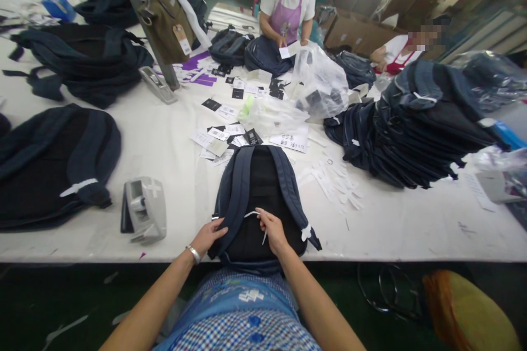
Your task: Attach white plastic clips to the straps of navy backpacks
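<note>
Head view: a backpack [263,189] is laid between left hand [209,236] and right hand [272,231]. White wrapping [306,232] is already borne by its right strap [287,178]; none is seen on the left strap [239,192], touched by the left hand, grip unclear. A white strip [251,213], apparently unfastened, is pinched in the right.

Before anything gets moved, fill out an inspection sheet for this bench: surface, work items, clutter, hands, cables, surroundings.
Surface: white table, heavily covered in places.
Work items: backpack lying straps up; thin white strip over it.
Clutter: loose tags, plastic bags, gray tape dispenser, stacked backpacks.
Left hand: at the backpack's left side.
Right hand: pinching the strip.
Cables: nothing seen.
Surroundings: two people across the table; yellow-brown stool below, right.
</note>
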`<act>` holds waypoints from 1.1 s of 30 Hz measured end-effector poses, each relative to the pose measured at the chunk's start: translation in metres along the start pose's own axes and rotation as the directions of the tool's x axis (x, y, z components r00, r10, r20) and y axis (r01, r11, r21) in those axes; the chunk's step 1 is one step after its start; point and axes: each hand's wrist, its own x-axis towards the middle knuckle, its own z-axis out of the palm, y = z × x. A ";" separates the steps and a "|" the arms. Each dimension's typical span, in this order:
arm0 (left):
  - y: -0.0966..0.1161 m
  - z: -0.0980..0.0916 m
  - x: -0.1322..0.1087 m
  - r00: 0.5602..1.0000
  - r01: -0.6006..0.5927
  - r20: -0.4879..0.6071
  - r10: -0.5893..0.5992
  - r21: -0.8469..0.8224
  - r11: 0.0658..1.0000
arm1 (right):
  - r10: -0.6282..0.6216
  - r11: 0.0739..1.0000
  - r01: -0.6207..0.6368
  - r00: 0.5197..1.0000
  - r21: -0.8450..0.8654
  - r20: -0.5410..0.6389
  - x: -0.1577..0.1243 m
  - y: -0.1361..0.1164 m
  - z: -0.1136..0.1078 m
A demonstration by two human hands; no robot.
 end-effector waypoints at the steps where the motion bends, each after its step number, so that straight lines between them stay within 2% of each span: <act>1: -0.002 -0.001 0.000 1.000 -0.005 0.003 0.005 -0.015 1.000 | -0.011 1.000 0.010 1.000 0.011 0.020 -0.002 -0.001 0.002; 4: -0.005 -0.004 0.000 1.000 -0.009 -0.002 0.009 -0.050 0.999 | -0.055 0.998 0.055 0.997 0.008 0.060 -0.008 -0.002 0.006; 8: -0.005 -0.007 0.000 1.000 -0.003 0.013 0.005 -0.089 0.996 | -0.099 0.994 0.100 0.995 -0.046 0.033 -0.010 -0.001 0.007; 14: 0.004 -0.008 -0.004 0.997 -0.004 0.081 0.011 -0.090 0.996 | -0.013 0.999 0.013 1.000 -0.053 0.002 -0.005 0.010 0.018; 17: 0.009 -0.006 -0.007 0.992 -0.029 0.120 0.037 -0.071 0.997 | -0.010 0.994 0.020 0.996 -0.109 0.084 -0.002 0.016 0.040; 21: 0.012 -0.005 -0.009 0.987 -0.102 0.123 0.103 -0.017 0.995 | -0.102 0.992 0.117 0.964 -0.044 0.246 0.003 0.024 0.067; 24: 0.008 -0.005 -0.009 0.986 -0.156 0.064 0.151 0.077 0.985 | -0.016 0.997 0.040 0.950 -0.069 0.312 0.005 0.025 0.070; 26: 0.005 -0.003 -0.011 0.974 -0.221 0.004 0.224 0.188 0.957 | 0.051 0.996 -0.020 0.925 -0.084 0.378 0.003 0.019 0.065; 29: -0.001 0.006 -0.014 0.926 -0.300 -0.112 0.360 0.362 0.883 | 0.056 0.998 -0.038 0.862 -0.045 0.503 -0.001 0.006 0.058; 31: -0.005 0.015 -0.017 0.887 -0.297 -0.210 0.411 0.422 0.856 | 0.076 0.997 -0.058 0.829 -0.051 0.554 -0.002 -0.002 0.057; 33: -0.010 0.024 -0.019 0.853 -0.261 -0.322 0.410 0.419 0.870 | 0.115 0.993 -0.087 0.809 -0.077 0.576 -0.002 -0.006 0.057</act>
